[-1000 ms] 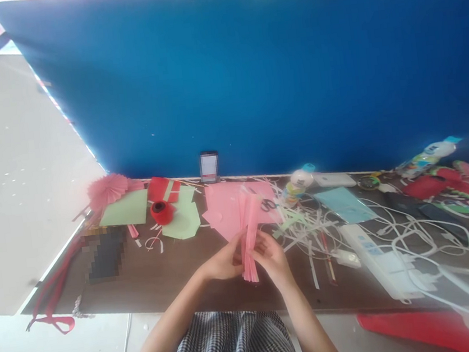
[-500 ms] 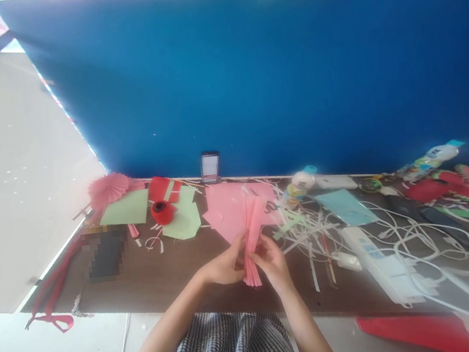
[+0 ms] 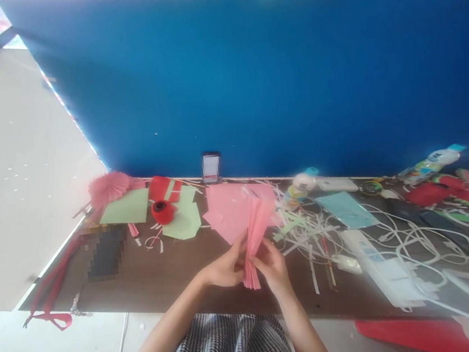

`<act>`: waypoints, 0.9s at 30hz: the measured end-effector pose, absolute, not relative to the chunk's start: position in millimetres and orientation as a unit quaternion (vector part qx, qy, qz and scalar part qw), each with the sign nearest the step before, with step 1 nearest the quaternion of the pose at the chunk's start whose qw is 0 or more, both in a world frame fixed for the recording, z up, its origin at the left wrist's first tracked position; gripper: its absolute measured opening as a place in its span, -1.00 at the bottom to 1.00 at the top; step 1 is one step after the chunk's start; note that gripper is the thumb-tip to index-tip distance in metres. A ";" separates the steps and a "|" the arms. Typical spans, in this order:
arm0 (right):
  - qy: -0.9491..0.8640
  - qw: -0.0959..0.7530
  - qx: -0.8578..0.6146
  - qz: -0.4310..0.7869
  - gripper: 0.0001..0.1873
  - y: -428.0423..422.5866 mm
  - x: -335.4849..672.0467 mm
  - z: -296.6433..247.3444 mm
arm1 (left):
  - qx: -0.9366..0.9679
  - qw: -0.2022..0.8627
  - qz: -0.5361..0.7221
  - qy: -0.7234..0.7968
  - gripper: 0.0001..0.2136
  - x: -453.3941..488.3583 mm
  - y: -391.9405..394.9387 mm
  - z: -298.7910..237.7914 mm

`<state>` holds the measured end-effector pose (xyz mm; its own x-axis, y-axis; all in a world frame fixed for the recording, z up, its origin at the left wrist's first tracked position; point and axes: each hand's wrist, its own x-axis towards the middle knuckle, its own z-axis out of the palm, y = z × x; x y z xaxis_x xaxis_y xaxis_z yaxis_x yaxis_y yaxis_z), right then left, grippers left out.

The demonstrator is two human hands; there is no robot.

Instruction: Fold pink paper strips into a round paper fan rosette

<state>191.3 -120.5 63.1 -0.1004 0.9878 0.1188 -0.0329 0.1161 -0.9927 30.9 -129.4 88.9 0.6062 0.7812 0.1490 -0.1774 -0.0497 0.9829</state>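
A strip of pink pleated paper [image 3: 255, 225], folded like a fan, is held upright and slightly tilted above the table's front. My left hand [image 3: 230, 264] grips it from the left, and my right hand [image 3: 271, 262] pinches it from the right near its lower part. The pleats spread a little at the top and at the bottom end. Behind it lies a flat sheet of pink paper [image 3: 225, 208], partly covered by the fan. Some of my fingertips are hidden behind the folds.
Shredded white paper strips [image 3: 308, 229] lie right of my hands, near a bottle [image 3: 301, 186]. A white power strip [image 3: 374, 267] and tangled cables [image 3: 428, 238] cover the right side. Left are a red ribbon roll [image 3: 162, 212], green paper [image 3: 126, 207] and a pink paper rosette [image 3: 109, 188].
The top of the pleated paper has tilted to the right and fanned out a little wider. Both hands keep hold of it in nearly the same place.
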 end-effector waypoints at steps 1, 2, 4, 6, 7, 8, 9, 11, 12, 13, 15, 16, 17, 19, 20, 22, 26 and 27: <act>-0.565 0.510 -0.437 0.479 -0.56 -121.3 191.0 63.0 | 0.620 0.646 0.375 0.239 -0.21 30.5 -129.4 89.4; -0.587 0.513 -0.438 0.447 -0.59 -122.2 190.5 63.1 | 0.616 0.652 0.376 0.234 -0.26 30.0 -129.3 89.6; -0.636 0.519 -0.441 0.361 -0.65 -124.4 189.1 64.3 | 0.600 0.670 0.373 0.227 -0.39 29.0 -129.0 89.1; -0.683 0.519 -0.440 0.268 -0.66 -127.1 187.5 66.7 | 0.587 0.674 0.381 0.237 -0.51 28.1 -128.4 88.7; -0.702 0.516 -0.435 0.228 -0.64 -128.6 186.7 68.2 | 0.585 0.665 0.393 0.249 -0.56 27.6 -128.1 89.0; -0.719 0.509 -0.429 0.197 -0.62 -130.2 186.1 69.9 | 0.583 0.650 0.409 0.264 -0.60 27.0 -127.8 89.7; -0.736 0.500 -0.423 0.170 -0.60 -131.9 185.6 71.7 | 0.581 0.636 0.425 0.279 -0.63 26.3 -127.5 91.0; -0.766 0.476 -0.411 0.132 -0.55 -135.3 185.4 75.6 | 0.572 0.633 0.432 0.294 -0.65 24.6 -126.9 94.5; -0.779 0.462 -0.406 0.120 -0.52 -137.0 185.6 77.6 | 0.565 0.643 0.422 0.298 -0.65 23.6 -126.5 96.6; -0.791 0.449 -0.401 0.113 -0.51 -138.5 185.9 79.5 | 0.559 0.656 0.408 0.300 -0.65 22.7 -126.0 98.5; -0.807 0.429 -0.391 0.111 -0.48 -141.1 186.8 83.0 | 0.553 0.678 0.378 0.301 -0.64 20.9 -125.0 101.5; -0.812 0.422 -0.388 0.112 -0.47 -142.1 187.2 84.5 | 0.553 0.683 0.370 0.302 -0.64 20.0 -124.6 102.4; -0.815 0.417 -0.387 0.112 -0.47 -142.7 187.6 85.6 | 0.553 0.684 0.368 0.303 -0.64 19.2 -124.5 102.7; -0.814 0.416 -0.389 0.109 -0.48 -143.4 188.1 87.0 | 0.552 0.682 0.370 0.305 -0.66 17.6 -125.4 102.1; -0.812 0.419 -0.394 0.102 -0.50 -143.4 188.2 87.3 | 0.551 0.677 0.376 0.310 -0.66 16.8 -126.5 101.5; -0.806 0.424 -0.406 0.073 -0.52 -143.1 188.3 87.3 | 0.546 0.659 0.401 0.328 -0.65 15.6 -130.1 100.1; -0.806 0.420 -0.417 -0.008 -0.50 -142.7 187.7 86.1 | 0.507 0.608 0.472 0.388 -0.55 19.2 -140.5 100.9; -0.806 0.419 -0.418 -0.021 -0.50 -142.8 187.4 85.5 | 0.490 0.596 0.493 0.402 -0.54 22.2 -143.0 101.8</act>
